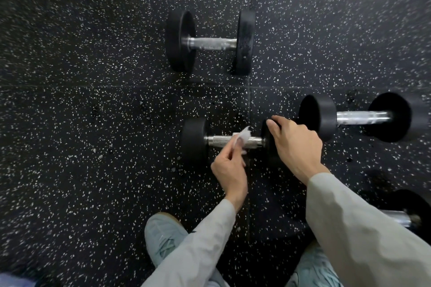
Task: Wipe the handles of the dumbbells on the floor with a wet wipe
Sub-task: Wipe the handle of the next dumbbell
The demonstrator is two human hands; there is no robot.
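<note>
Fingers [235, 144] of the left hand [229, 170] are pinched on a small crumpled white wet wipe [243, 135], which is pressed against the knurled chrome handle [233, 141] of the nearest black round-headed dumbbell [193, 142], taken below as the landmark.

Item 1, left head of the landmark dumbbell: seated on the black speckled rubber floor [93, 123], untouched.

Item 2, handle: wipe laid near its middle; bare knurling is visible on both sides of it. For a good pass, the wipe is best wrapped round the bar and drawn from collar to collar, the bar being rolled so the underside is reached.

Item 3, right head of the landmark: covered by the right hand [293, 144], whose fingers are curled over its rim. The dumbbell is judged to be steadied by this; the grip is best kept firm while wiping, and used for the rolling.

Item 4, second black dumbbell with chrome handle [210, 43]: beyond the landmark, well apart, untouched.

Item 5, third black dumbbell [363, 117]: right of the landmark, just beyond the right hand.

Item 6, fourth dumbbell [405, 214]: near right of the landmark, partly hidden by a grey sleeve [361, 228].
</note>
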